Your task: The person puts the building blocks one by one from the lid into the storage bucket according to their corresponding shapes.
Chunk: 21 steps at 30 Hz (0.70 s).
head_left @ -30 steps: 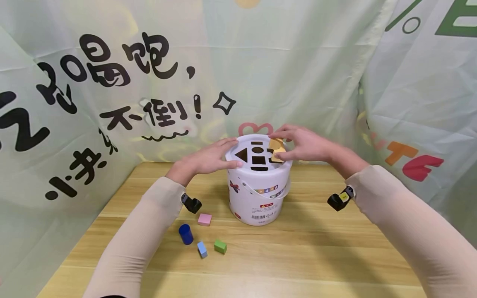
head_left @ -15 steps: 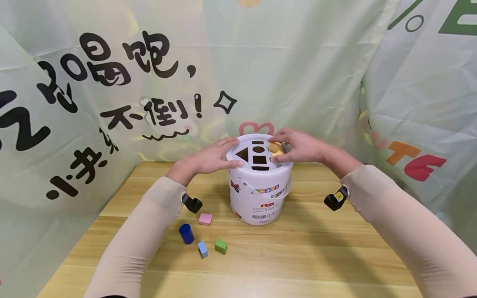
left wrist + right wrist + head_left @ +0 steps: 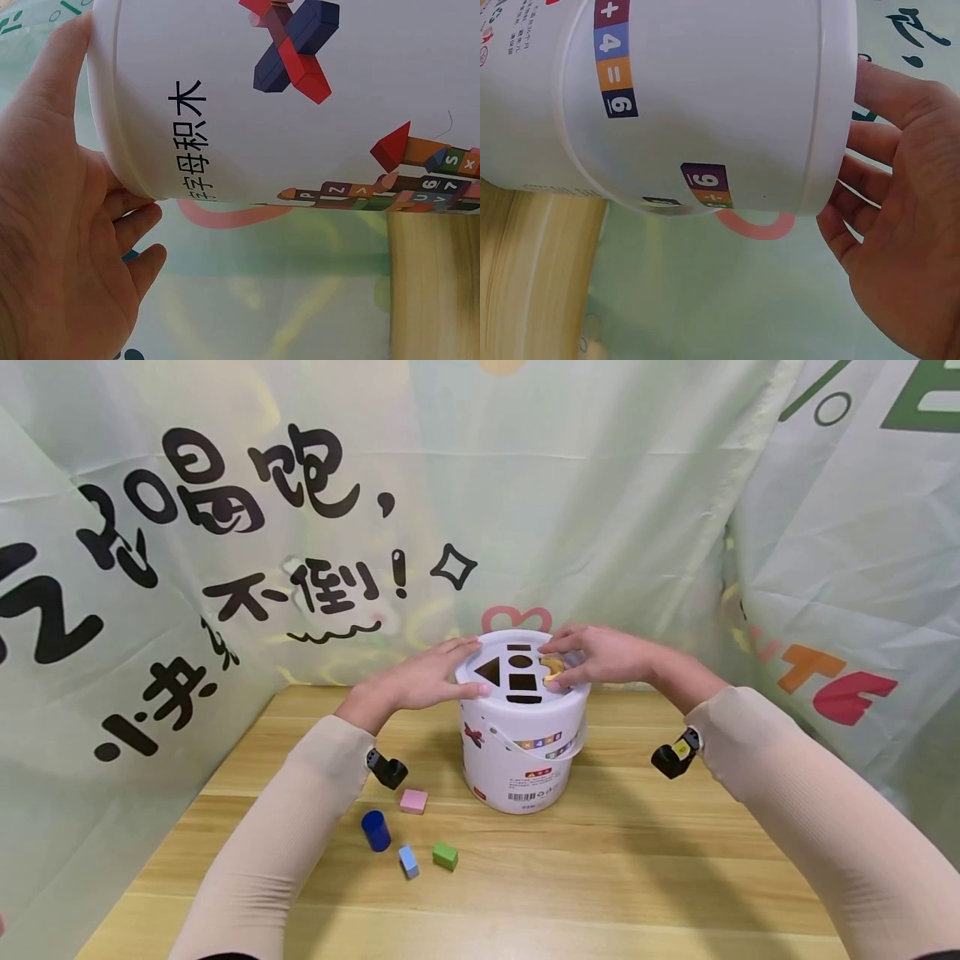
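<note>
Block [image 3: 552, 667], yellow, now sinking lower into a lid slot of the white bucket [image 3: 525, 752] on the counter [image 3: 637, 860], right hand [image 3: 600, 656] fingers pressing it, left hand [image 3: 420, 681] lying flat, steadying the rim.

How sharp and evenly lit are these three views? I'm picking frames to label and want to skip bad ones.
Head view: sharp and evenly lit, with soft shadows under the bucket on the table; wide lens bends the edges. Left wrist view: bucket print crisp, left hand close and slightly soft. Right wrist view: bucket side bright, near glare; right hand soft at the edge.
</note>
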Available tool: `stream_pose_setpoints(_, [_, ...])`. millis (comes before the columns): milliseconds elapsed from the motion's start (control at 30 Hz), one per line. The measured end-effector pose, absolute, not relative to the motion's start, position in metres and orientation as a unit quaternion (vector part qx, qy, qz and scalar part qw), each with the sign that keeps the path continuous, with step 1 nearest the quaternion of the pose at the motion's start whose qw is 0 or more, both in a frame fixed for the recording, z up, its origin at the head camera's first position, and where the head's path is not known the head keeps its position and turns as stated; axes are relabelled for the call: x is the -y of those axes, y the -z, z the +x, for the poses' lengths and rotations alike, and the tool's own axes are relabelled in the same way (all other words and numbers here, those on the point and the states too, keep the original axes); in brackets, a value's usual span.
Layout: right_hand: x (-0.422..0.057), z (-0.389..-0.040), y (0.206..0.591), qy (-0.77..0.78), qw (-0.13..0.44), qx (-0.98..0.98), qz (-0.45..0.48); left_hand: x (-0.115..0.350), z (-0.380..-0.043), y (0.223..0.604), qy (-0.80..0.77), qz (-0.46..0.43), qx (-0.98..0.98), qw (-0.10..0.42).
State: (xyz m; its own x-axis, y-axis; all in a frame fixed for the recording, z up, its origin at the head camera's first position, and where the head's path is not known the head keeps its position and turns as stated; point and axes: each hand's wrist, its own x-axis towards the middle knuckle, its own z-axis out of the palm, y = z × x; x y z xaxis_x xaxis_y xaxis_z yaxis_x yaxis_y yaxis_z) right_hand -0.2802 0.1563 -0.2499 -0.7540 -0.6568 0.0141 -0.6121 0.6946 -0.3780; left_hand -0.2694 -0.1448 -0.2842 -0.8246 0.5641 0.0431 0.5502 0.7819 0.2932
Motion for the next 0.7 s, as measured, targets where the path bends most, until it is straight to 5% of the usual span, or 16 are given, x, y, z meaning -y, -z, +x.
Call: stream_pose_setpoints(700, [-0.172, -0.252, 0.269, 0.22, -0.045, -0.918, -0.326, 0.144, -0.269, 0.282, -0.15, 0.298, -0.942, 0.031])
